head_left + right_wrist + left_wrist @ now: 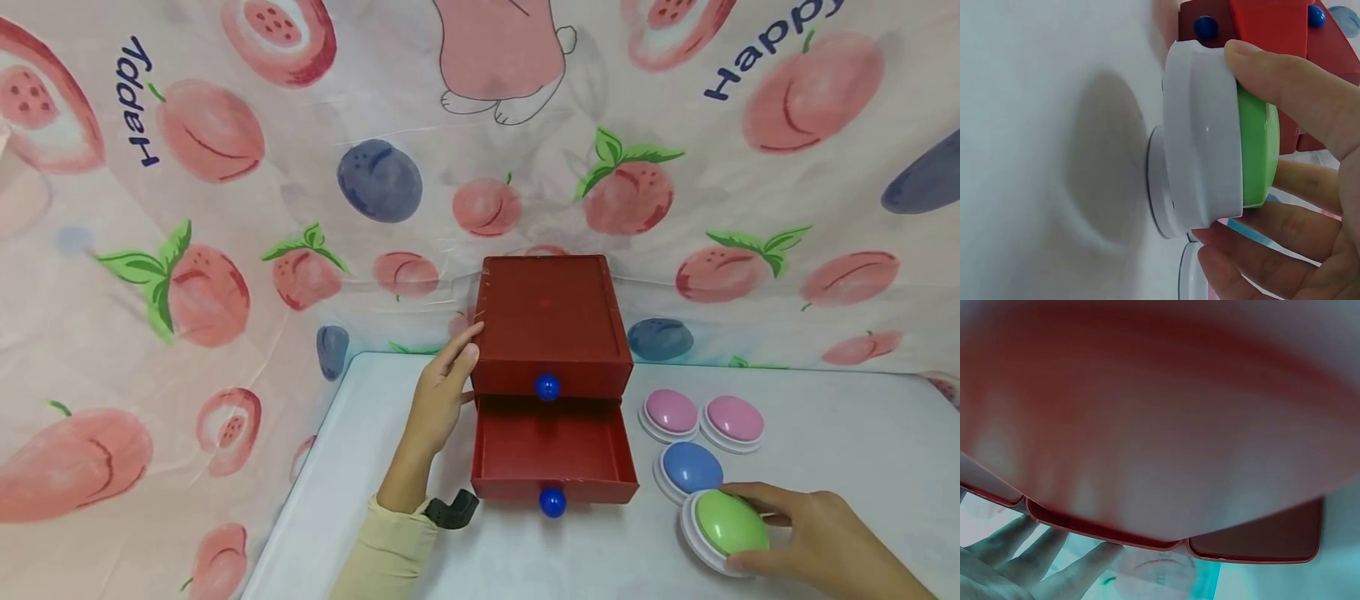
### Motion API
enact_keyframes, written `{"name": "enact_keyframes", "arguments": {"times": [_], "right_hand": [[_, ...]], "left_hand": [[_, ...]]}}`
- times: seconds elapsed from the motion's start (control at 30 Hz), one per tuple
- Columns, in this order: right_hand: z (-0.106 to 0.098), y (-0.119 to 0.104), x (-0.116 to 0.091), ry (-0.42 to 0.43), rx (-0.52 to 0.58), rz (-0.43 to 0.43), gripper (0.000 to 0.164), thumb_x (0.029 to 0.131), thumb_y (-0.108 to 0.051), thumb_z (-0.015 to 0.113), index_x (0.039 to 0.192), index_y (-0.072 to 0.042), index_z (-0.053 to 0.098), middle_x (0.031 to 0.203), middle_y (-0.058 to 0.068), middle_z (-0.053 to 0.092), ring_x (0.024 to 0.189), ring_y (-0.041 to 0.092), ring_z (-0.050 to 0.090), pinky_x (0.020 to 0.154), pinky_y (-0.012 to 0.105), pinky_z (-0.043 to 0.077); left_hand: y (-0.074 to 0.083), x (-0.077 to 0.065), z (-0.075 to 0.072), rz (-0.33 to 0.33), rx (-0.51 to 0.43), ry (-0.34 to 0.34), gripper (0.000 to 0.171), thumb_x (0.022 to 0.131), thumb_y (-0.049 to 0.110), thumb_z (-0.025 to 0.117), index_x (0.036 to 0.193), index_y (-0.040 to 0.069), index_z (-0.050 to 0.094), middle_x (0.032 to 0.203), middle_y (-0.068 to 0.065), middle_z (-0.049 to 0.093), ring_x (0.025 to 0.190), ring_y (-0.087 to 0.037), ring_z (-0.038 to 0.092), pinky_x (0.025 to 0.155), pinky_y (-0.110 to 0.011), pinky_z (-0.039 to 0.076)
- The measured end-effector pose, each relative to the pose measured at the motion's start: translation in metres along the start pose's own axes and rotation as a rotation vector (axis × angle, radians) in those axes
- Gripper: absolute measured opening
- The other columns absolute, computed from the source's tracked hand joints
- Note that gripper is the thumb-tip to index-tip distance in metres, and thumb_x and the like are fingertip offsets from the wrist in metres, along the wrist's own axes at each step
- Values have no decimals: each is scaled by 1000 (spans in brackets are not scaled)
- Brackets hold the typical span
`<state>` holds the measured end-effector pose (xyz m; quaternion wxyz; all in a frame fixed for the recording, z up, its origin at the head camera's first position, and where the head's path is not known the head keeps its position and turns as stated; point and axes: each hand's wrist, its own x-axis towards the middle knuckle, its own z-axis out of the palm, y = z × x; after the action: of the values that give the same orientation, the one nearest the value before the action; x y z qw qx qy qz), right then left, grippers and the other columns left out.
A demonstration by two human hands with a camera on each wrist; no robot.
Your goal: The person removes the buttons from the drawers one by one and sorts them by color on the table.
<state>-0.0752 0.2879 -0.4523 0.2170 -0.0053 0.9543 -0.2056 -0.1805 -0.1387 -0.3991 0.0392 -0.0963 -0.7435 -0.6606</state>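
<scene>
My right hand [817, 533] grips a round push button with a green dome [731, 522] and white base by its sides. In the right wrist view the green button [1259, 147] is tilted on edge above the white table, its shadow beside it. Just behind it sits a blue button [692, 467]. On the left, my left hand [442, 396] rests against the side of a red two-drawer box [551, 308], fingers extended along it. The lower drawer [551, 450] is pulled out, with a bare red floor; the upper drawer is closed. Both have blue knobs.
Two pink buttons [671, 412] with white bases stand behind the blue one, right of the box. A black wrist strap piece [452, 510] shows beside the left sleeve. A fruit-printed cloth [480, 150] hangs behind the white table [585, 558].
</scene>
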Motion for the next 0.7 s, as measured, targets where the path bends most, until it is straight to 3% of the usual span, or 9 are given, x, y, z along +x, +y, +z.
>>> {"name": "enact_keyframes", "arguments": {"times": [0.3, 0.43, 0.6, 0.7], "right_hand": [[20, 9, 1, -38, 21, 47, 98, 61, -67, 88, 141, -17, 61, 116, 5, 71, 93, 20, 57, 78, 42, 62], [25, 10, 5, -46, 6, 46, 96, 61, -66, 88, 140, -18, 62, 115, 5, 71, 93, 20, 57, 80, 44, 61], [27, 9, 7, -28, -18, 30, 96, 61, -65, 88, 139, -17, 63, 110, 3, 72, 88, 19, 56, 74, 35, 58], [28, 10, 8, -27, -11, 25, 97, 60, -65, 89, 140, -16, 62, 111, 3, 71, 88, 19, 57, 75, 35, 59]], "left_hand": [[-1, 0, 0, -5, 1, -4, 41, 106, 47, 50, 146, 39, 54, 153, 2, 49, 132, -29, 56, 90, -58, 58], [0, 0, 0, -5, -5, -6, 42, 106, 47, 50, 147, 38, 54, 153, 1, 50, 132, -29, 57, 90, -58, 58], [1, 0, 1, -5, 0, -5, 42, 106, 47, 50, 147, 38, 54, 153, 1, 50, 132, -30, 57, 90, -58, 58], [1, 0, 0, -9, 4, -4, 42, 106, 46, 50, 147, 38, 54, 153, 0, 50, 132, -30, 57, 90, -58, 58]]}}
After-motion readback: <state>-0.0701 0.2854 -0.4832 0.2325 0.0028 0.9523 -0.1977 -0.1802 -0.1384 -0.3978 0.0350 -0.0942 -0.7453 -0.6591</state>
